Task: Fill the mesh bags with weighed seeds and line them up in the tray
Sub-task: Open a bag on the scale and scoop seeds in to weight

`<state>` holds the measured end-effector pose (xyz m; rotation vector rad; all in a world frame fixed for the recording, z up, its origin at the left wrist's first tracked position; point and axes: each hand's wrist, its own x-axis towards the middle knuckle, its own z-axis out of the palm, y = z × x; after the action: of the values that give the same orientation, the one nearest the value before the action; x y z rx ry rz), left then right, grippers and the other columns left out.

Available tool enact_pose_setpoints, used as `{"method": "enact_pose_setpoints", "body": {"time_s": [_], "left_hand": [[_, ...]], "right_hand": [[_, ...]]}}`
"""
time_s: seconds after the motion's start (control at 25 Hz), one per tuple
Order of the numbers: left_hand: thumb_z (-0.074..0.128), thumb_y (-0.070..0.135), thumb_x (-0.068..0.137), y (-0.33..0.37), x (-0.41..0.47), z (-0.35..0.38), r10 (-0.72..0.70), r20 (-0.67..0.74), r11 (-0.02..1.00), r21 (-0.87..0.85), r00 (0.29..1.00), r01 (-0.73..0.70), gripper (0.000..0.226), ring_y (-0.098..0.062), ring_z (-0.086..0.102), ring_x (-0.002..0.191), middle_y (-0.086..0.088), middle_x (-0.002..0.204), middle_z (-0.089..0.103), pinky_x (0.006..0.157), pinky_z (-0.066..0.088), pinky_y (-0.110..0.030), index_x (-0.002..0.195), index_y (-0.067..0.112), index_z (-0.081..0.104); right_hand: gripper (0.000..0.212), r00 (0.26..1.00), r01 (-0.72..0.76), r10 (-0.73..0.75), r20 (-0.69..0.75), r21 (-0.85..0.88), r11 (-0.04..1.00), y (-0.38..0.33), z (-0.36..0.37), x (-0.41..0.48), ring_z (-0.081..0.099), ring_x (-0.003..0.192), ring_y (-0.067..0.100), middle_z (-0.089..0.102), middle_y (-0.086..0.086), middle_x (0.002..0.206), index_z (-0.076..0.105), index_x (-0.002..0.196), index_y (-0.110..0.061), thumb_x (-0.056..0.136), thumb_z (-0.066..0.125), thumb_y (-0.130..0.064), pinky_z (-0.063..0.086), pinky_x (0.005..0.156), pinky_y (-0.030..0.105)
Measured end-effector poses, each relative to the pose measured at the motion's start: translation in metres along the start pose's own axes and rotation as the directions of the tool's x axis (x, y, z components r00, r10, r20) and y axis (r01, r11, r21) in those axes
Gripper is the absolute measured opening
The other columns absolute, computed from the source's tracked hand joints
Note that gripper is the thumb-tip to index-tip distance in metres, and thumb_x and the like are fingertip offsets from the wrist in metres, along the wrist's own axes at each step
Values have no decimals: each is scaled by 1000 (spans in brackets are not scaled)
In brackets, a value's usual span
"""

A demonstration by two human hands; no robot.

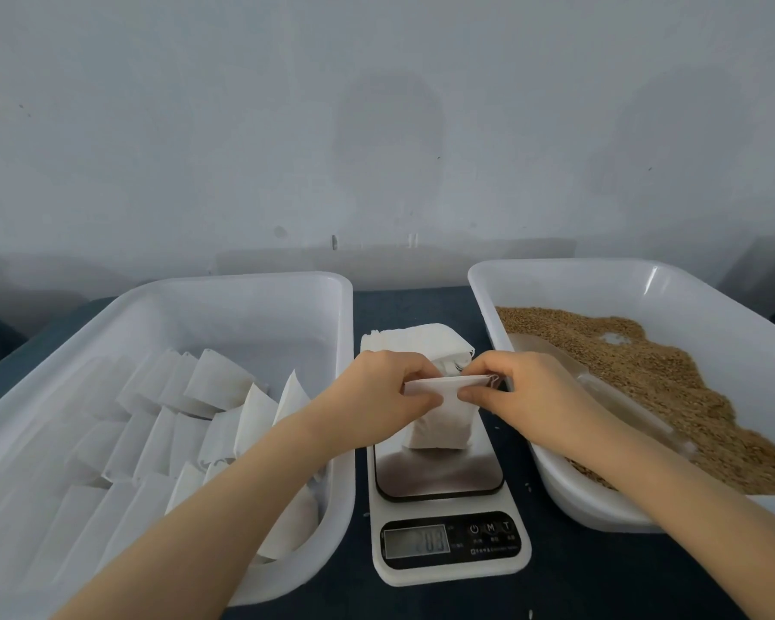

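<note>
left tray (242, 306), right tray (578, 284): 2 | scale (439, 476): 1 | bag on scale (439, 427): 1 | bag stack (417, 342): 1 | tray bags (218, 378): over ten

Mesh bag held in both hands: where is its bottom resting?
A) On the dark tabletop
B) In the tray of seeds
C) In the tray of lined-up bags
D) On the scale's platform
D: the mesh bag, its top edge pinched by the left hand and the right hand, stands on the shiny platform of the scale.
</note>
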<state>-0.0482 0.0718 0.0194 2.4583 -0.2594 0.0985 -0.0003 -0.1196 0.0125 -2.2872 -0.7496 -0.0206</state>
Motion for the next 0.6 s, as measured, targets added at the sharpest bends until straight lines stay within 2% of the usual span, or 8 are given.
{"method": "enact_pose_setpoints", "body": {"time_s": [0.16, 0.6], "left_hand": [[62, 27, 90, 0, 0, 1, -5, 9, 1000, 9, 1000, 5, 5, 12, 49, 62, 16, 73, 57, 59, 38, -4, 93, 31, 62], [62, 28, 91, -1, 0, 1, -11, 13, 1000, 5, 1000, 11, 5, 12, 50, 62, 16, 75, 57, 58, 38, -3, 95, 31, 62]], "right_hand": [[5, 1000, 0, 0, 7, -13, 1000, 0, 0, 0, 53, 60, -10, 64, -10, 71, 68, 86, -33, 84, 69, -29, 38, 56, 5], [6, 1000, -6, 6, 0, -22, 1000, 0, 0, 0, 53, 58, -11, 63, -10, 67, 67, 84, -33, 84, 69, -28, 37, 54, 5]]}}
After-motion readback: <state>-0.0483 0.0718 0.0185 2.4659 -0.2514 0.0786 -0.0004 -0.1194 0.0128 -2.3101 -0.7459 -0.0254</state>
